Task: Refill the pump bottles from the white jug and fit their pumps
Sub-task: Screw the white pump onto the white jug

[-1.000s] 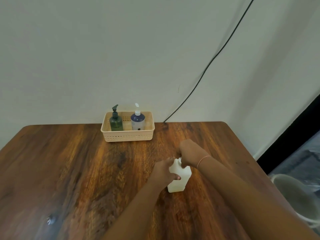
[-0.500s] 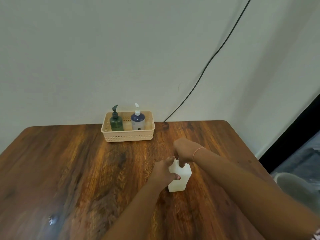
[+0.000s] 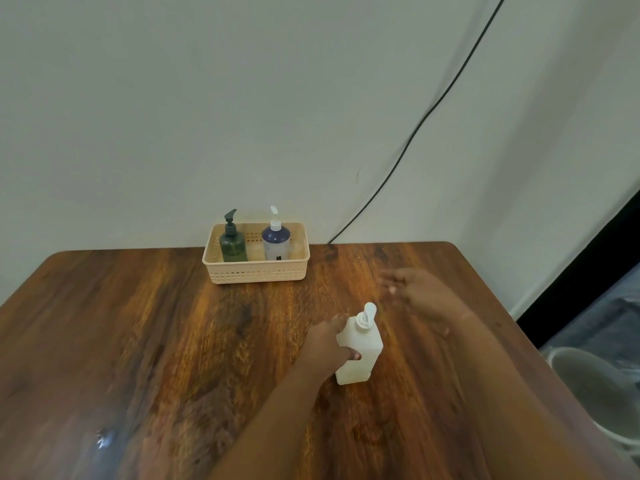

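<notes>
A white square pump bottle [image 3: 362, 355] stands upright on the wooden table [image 3: 173, 341], with a white pump head [image 3: 367, 315] on its neck. My left hand [image 3: 329, 341] grips the bottle's left side. My right hand [image 3: 420, 294] hovers blurred to the upper right of the pump, fingers apart, holding nothing. At the back of the table a beige basket [image 3: 258, 270] holds a dark green pump bottle [image 3: 232, 244] and a navy pump bottle with a white pump [image 3: 276, 242]. No white jug is in view.
A black cable [image 3: 415, 129] runs down the wall to the table's back edge. A pale round object [image 3: 595, 389] sits off the table's right side. The table's rounded right corner [image 3: 453, 245] lies behind my right hand.
My right hand has let go of the pump head and moved up and to the right. The pump is now uncovered. My left hand has stayed on the bottle.
</notes>
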Demonstrator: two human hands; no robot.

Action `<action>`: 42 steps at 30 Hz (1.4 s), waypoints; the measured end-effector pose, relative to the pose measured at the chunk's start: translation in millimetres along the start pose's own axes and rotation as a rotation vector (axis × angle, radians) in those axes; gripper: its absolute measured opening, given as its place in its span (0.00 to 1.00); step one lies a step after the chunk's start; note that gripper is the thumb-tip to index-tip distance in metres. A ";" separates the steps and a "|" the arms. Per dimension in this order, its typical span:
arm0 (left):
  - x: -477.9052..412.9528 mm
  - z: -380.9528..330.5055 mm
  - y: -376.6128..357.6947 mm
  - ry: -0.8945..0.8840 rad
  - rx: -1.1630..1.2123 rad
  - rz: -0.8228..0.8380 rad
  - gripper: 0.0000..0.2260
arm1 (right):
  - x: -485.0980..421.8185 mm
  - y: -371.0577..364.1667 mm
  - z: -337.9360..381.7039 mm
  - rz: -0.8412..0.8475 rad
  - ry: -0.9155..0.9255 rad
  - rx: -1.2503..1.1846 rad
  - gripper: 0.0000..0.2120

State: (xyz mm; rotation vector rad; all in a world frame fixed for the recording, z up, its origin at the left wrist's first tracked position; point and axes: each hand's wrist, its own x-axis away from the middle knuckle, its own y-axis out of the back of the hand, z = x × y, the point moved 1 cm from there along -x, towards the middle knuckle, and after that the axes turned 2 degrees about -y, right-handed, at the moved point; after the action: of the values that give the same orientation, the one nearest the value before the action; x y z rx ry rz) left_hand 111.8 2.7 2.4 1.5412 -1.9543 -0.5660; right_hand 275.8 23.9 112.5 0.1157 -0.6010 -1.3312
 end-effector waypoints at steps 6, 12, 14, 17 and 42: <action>-0.3 -1.0 3.6 -0.040 0.012 -0.011 0.35 | -6.5 -57.0 -64.4 -0.070 0.207 -0.166 0.15; 1.2 -0.3 1.0 -0.023 0.041 -0.038 0.34 | -8.5 -70.4 -74.5 -0.427 0.206 -0.052 0.14; 0.9 0.3 1.8 -0.035 0.031 -0.037 0.33 | -10.5 -66.9 -74.4 -0.306 0.232 -0.055 0.16; 0.9 0.8 3.9 -0.048 0.012 -0.033 0.33 | -13.9 -58.8 -72.8 -0.146 0.262 -0.067 0.17; 3.3 -4.9 -2.1 -0.038 0.038 -0.040 0.34 | -9.1 -67.8 -90.3 -0.378 0.225 -0.065 0.14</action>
State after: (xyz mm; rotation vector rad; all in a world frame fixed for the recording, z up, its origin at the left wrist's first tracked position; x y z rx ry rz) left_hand 116.0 -0.9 5.3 1.6072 -1.9776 -0.5816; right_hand 258.1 -8.0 5.2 0.3340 -0.3539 -1.6740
